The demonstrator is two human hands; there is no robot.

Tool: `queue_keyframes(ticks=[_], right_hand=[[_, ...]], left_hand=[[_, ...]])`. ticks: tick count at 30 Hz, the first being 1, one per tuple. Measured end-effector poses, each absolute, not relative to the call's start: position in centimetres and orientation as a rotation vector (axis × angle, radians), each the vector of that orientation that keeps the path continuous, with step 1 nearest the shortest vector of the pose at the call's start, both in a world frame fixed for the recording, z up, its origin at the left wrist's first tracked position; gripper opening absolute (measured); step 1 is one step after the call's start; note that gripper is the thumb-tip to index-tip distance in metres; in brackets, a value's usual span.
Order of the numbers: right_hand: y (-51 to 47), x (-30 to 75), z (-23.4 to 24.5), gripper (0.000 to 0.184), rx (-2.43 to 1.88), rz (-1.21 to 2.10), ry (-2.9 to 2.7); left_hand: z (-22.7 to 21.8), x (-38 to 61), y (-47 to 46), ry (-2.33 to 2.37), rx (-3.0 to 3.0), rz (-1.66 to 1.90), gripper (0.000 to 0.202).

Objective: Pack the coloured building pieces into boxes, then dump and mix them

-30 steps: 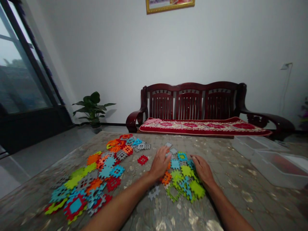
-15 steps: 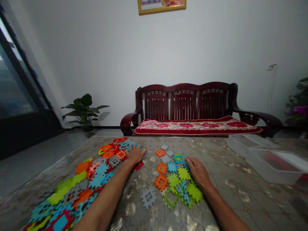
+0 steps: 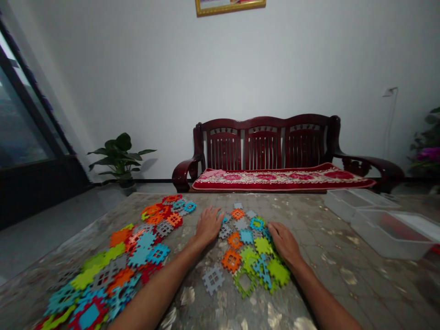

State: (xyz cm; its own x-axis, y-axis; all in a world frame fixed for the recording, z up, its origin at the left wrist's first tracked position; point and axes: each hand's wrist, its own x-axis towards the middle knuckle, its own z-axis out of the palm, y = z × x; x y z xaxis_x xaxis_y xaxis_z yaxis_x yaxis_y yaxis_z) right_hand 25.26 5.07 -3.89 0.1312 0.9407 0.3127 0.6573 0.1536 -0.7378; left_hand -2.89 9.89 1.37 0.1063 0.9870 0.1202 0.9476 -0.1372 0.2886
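Note:
My left hand (image 3: 208, 224) lies flat on the table with its fingers stretched out, beside a smaller group of notched puzzle tiles. Grey tiles (image 3: 225, 231) and a bit of blue show along its right side; what is under the palm is hidden. On the group's other side rests my right hand (image 3: 283, 244), fingers extended and touching the edge near a blue frame tile (image 3: 256, 223). Between the hands are orange tiles (image 3: 231, 260), green tiles (image 3: 278, 272) and a blue tile (image 3: 246, 236). One grey window tile (image 3: 213, 279) lies apart, nearer me.
A larger spread of mixed tiles (image 3: 142, 250) covers the table's left part. Clear plastic boxes (image 3: 381, 243) stand at the right. Beyond the table (image 3: 326, 256) are a dark red wooden bench (image 3: 263, 146) and a potted plant (image 3: 120, 158).
My left hand has moved right, from the larger spread to the smaller group. Grey and blue tiles now lie at that group's left edge. My right hand has barely moved.

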Motion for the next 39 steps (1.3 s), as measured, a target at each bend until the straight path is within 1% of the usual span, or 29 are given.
queue_keyframes(ticks=[3, 7, 12, 16, 18, 20, 24, 27, 30, 34, 39], right_hand=[[5.0, 25.2, -3.8, 0.054, -1.571, 0.42, -1.599], [4.9, 25.1, -3.6, 0.053, -1.576, 0.427, -1.606], [4.9, 25.1, -3.5, 0.053, -1.57, 0.44, -1.592], [4.9, 25.2, -3.6, 0.054, -1.561, 0.447, -1.576], [4.9, 25.2, -3.7, 0.054, -1.55, 0.446, -1.571], [4.9, 25.3, -3.7, 0.054, -1.539, 0.446, -1.567], [4.9, 25.3, -3.8, 0.057, -1.533, 0.45, -1.566], [5.0, 25.4, -3.9, 0.056, -1.54, 0.455, -1.574], [5.1, 25.5, -4.1, 0.055, -1.55, 0.456, -1.573], [5.1, 25.6, -4.1, 0.055, -1.543, 0.465, -1.581], [5.1, 25.6, -4.1, 0.055, -1.534, 0.463, -1.573]], left_hand=[[1.1, -2.8, 10.1, 2.037, 2.127, 0.298, 0.063], [-0.2, -1.3, 8.3, 1.95, 2.163, 0.204, 0.066], [-1.2, 0.6, 5.5, 1.665, 2.216, 0.318, 0.062], [-0.1, -0.1, 4.8, 1.466, 2.256, 0.48, 0.055], [1.0, -1.6, 5.4, 1.622, 2.301, 0.458, 0.051], [2.1, -3.9, 6.6, 1.967, 2.256, 0.34, 0.048], [3.4, -9.5, 9.3, 2.425, 1.97, 0.259, 0.058], [3.6, -12.8, 10.5, 2.594, 1.799, 0.182, 0.059], [3.3, -14.2, 10.8, 2.61, 1.753, 0.099, 0.06], [2.8, -13.6, 10.0, 2.522, 1.872, 0.049, 0.058], [2.8, -11.4, 8.9, 2.249, 2.097, 0.085, 0.045]])
